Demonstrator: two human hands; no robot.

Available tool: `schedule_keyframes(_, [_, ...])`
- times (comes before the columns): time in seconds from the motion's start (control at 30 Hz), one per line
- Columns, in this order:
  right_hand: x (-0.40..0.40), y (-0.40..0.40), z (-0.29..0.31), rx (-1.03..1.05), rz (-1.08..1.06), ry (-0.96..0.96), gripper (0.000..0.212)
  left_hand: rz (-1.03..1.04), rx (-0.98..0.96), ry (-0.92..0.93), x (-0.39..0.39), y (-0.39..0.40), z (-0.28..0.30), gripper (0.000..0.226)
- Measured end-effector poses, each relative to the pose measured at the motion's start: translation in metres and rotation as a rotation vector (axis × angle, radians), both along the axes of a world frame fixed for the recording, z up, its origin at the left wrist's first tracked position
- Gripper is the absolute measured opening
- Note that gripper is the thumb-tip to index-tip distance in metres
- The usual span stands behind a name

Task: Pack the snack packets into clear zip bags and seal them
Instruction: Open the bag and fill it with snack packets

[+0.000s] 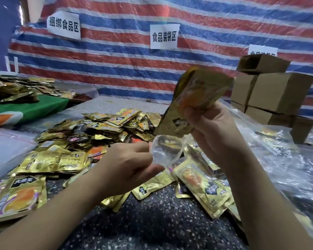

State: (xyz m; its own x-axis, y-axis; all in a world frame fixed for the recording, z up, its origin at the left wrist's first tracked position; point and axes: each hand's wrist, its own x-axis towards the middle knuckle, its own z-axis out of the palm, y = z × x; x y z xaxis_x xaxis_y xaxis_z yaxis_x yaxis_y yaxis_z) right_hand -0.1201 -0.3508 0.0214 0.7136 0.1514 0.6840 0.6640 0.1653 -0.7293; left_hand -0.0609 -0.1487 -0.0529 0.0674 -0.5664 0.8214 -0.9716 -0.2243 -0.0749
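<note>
Behind right hand [209, 130], packets [193, 103] blurred, half-hidden

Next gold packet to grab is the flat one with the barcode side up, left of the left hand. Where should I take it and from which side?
Take the barcode packet by its right short edge, coming from the right, nearest the left hand. It lies flat on top of the pile, so that edge looks free for a thumb-and-finger grip. The left hand now pinches the clear zip bag; the right hand holds packets.
</note>
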Motion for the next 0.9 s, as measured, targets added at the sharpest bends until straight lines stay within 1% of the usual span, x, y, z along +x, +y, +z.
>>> schedule_keyframes(0.1, [-0.002, -0.005, -0.009, -0.208, -0.057, 0.061, 0.024, -0.012, -0.048, 0.013, 0.000, 0.005, -0.001, 0.056])
schedule_keyframes(0.2, [-0.001, -0.007, -0.019, -0.343, -0.113, 0.118, 0.030, -0.016, -0.084, 0.027, 0.000, 0.008, -0.002, 0.062])
schedule_keyframes(0.33, [0.000, -0.006, -0.025, -0.688, -0.306, 0.037, 0.023, 0.003, -0.097, 0.015, 0.001, 0.009, -0.002, 0.061])
schedule_keyframes(0.37, [-0.001, -0.006, -0.025, -0.744, -0.350, 0.017, 0.022, 0.005, -0.099, 0.015, 0.001, 0.009, -0.002, 0.060])
schedule_keyframes(0.5, [-0.006, -0.012, -0.026, -0.801, -0.409, -0.010, 0.019, 0.026, -0.140, 0.008, 0.005, 0.009, -0.002, 0.060])
schedule_keyframes(0.63, [-0.006, -0.015, -0.029, -0.901, -0.432, 0.103, 0.021, 0.037, -0.173, 0.020, 0.007, 0.007, -0.005, 0.056])
schedule_keyframes(0.77, [-0.006, -0.010, -0.032, -0.907, -0.455, 0.143, 0.026, 0.053, -0.214, 0.026, 0.008, 0.007, -0.006, 0.048])
schedule_keyframes(0.9, [-0.006, -0.004, -0.035, -0.985, -0.474, 0.175, 0.014, 0.059, -0.258, 0.015, 0.008, 0.008, -0.008, 0.045])
